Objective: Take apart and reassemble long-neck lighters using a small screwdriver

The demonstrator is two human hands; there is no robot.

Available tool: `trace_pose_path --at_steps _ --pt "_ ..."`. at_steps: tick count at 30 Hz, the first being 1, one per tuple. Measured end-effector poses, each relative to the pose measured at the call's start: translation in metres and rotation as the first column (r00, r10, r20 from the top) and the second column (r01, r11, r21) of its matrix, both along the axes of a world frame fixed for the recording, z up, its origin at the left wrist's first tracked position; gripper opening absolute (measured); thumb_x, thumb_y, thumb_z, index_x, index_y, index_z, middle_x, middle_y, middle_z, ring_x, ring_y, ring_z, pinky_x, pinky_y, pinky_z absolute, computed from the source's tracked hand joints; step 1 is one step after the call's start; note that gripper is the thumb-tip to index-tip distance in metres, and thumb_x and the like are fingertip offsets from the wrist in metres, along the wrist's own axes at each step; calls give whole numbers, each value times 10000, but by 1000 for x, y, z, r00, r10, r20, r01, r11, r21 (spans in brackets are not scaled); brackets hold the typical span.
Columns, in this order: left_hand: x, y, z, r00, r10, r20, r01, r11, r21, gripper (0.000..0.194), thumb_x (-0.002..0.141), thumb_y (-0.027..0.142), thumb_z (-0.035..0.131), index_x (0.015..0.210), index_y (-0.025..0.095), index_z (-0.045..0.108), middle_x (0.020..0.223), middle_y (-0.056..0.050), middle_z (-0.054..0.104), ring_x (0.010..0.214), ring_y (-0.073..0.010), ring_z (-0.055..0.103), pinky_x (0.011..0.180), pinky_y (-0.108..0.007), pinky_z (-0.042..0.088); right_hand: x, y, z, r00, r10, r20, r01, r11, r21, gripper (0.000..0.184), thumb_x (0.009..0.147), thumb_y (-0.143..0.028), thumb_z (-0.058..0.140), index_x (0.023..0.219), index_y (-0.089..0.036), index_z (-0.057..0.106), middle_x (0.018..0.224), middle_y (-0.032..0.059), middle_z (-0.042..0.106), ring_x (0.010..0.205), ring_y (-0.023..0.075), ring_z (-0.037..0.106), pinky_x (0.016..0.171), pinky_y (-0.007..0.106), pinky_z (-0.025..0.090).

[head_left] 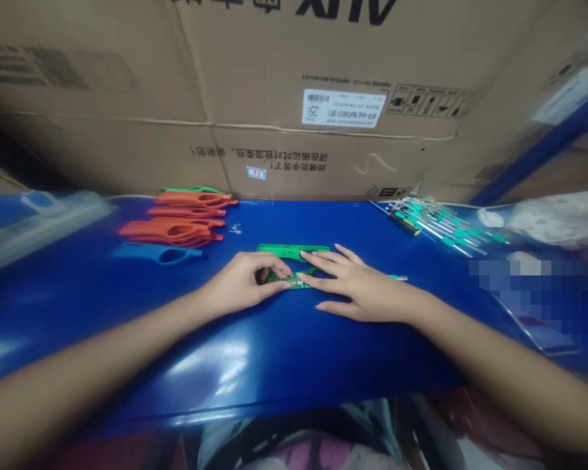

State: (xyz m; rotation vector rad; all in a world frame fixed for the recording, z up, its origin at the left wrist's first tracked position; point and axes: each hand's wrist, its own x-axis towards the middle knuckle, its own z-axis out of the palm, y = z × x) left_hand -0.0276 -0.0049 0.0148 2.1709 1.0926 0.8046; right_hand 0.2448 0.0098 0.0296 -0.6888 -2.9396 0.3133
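Two green plastic half-shells, which look like halves of a long-nosed lighter casing, lie one behind the other at the middle of the table. My left hand (247, 277) has thumb and fingers pinched on the left part of the near half-shell (301, 284), where small light-coloured parts sit inside. With its fingers spread, my right hand (360, 284) rests palm down, fingertips touching the near half-shell and reaching to the far half-shell (279, 250). From behind the right hand sticks out a thin rod with a teal part (398, 278). My fingers hide part of both half-shells.
Several orange casings (176, 230) and a blue casing (161, 253) lie at the left. At the right is a pile of metal rods with teal parts (436, 225), beside a screwdriver (408, 225). A large cardboard box (264, 78) stands along the back of the blue table (215, 365).
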Motion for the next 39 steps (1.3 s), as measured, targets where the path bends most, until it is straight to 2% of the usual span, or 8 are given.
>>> trace_pose_path --at_steps 7,12,16,19,26,31,35,39 --pt "0 0 0 999 -10 -53 14 997 75 139 873 284 684 953 184 739 832 -9 731 560 -83 498 545 -207 407 -1 2 -1 1000 -23 -10 23 1000 -6 568 990 -474 528 1530 -347 404 1644 90 283 1494 325 303 1188 685 149" --pt "-4 -5 0 992 -11 -125 35 981 191 165 889 275 652 1009 189 723 804 -10 693 615 -107 532 597 -226 434 5 13 -3 986 -75 -151 75 997 -5 599 968 -441 579 1529 -334 399 1572 73 433 1443 266 389 1204 619 191" --pt "-8 -4 2 991 -11 -132 51 952 301 214 891 275 641 1067 171 702 929 -55 705 785 -162 608 726 -282 494 12 23 -5 960 -133 -247 145 989 34 400 993 -250 497 1380 -294 582 1430 71 584 1334 244 503 1157 585 293" --pt "-11 3 2 990 47 -132 7 925 381 204 924 262 595 1064 163 704 1011 -86 718 936 -213 626 877 -360 495 16 28 -6 950 -182 -252 203 977 61 380 960 -133 455 1228 -276 684 1371 69 624 1288 257 537 1119 587 329" --pt "-17 21 -7 972 -2 -236 72 955 287 328 1013 238 437 1240 222 673 1286 -78 679 1210 -240 581 1069 -453 437 17 32 -10 933 -252 -257 265 964 16 289 925 -135 511 1115 -250 697 1242 70 689 1197 258 592 1029 527 408" --pt "-18 23 -12 986 -5 -168 54 955 291 284 995 245 489 1176 216 706 1176 -89 712 1113 -230 623 995 -414 496 12 36 -14 898 -270 -346 253 963 -95 62 894 -234 650 936 -211 688 1061 66 714 1008 222 642 929 431 479" --pt "-19 23 -13 993 24 -114 10 958 285 242 974 285 554 1118 193 725 1103 -98 728 1041 -228 655 950 -402 522 8 36 -14 855 -318 -410 259 946 -193 56 872 -246 689 858 -192 681 941 57 692 879 186 634 817 343 506" --pt "-19 23 -12 994 28 -107 4 959 284 234 971 293 554 1084 193 733 1085 -96 728 1029 -222 662 944 -398 531 7 35 -14 858 -303 -415 246 951 -187 60 878 -248 674 860 -192 685 932 55 686 851 177 626 795 331 507"
